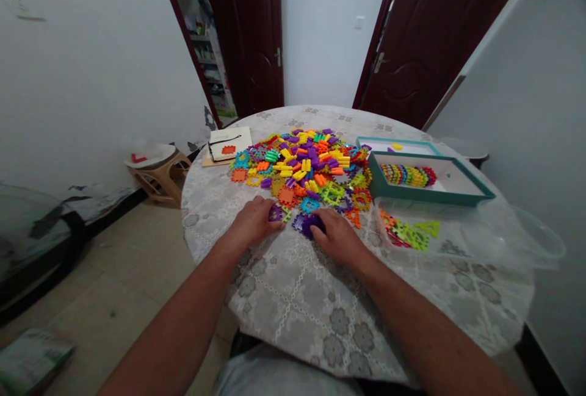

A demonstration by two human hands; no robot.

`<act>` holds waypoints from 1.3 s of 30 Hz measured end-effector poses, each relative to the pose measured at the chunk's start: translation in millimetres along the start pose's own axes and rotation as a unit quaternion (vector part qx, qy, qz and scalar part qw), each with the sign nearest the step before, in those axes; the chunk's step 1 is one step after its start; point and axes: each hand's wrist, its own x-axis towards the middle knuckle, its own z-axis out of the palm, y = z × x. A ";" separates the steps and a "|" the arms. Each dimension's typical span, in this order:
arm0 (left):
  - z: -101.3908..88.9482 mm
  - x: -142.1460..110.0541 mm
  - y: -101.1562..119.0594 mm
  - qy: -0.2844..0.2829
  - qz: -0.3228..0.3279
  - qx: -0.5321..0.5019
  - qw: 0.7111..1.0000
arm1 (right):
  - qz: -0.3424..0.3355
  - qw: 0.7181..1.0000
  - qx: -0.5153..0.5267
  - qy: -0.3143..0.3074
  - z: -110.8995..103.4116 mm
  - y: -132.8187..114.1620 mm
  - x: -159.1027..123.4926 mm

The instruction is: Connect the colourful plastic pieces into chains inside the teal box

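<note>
A big heap of colourful plastic building pieces covers the middle of the round table. At its near edge my left hand has its fingers closed round the side of a purple toothed piece, next to a small green piece. My right hand rests a little to the right, thumb and fingers on a dark purple square piece. Between the hands and the heap lies a blue toothed frame piece. An orange square piece sits just beyond my left hand.
On the right stands a teal-edged box holding a row of stacked colourful pieces. Nearer is a clear plastic tray with green and orange pieces. Eyeglasses and a pale notebook lie back left. A patterned cloth covers the table.
</note>
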 end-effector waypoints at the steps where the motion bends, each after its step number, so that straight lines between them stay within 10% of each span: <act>1: 1.5 0.4 3.3 -0.001 0.003 -0.007 1.000 | 0.001 1.000 -0.004 0.003 1.1 -0.3 -0.3; 14: 7.6 -1.8 16.9 -0.003 -0.008 -0.100 0.995 | 0.035 0.990 0.138 0.005 1.7 1.9 3.8; 25: 17.9 -4.4 14.8 0.008 0.118 -0.173 0.978 | 0.043 0.990 0.130 -0.029 -3.7 -8.8 3.4; 39: 15.9 -6.1 10.5 -0.031 0.065 -0.341 0.937 | 0.051 0.984 0.171 -0.020 -2.5 -1.1 2.2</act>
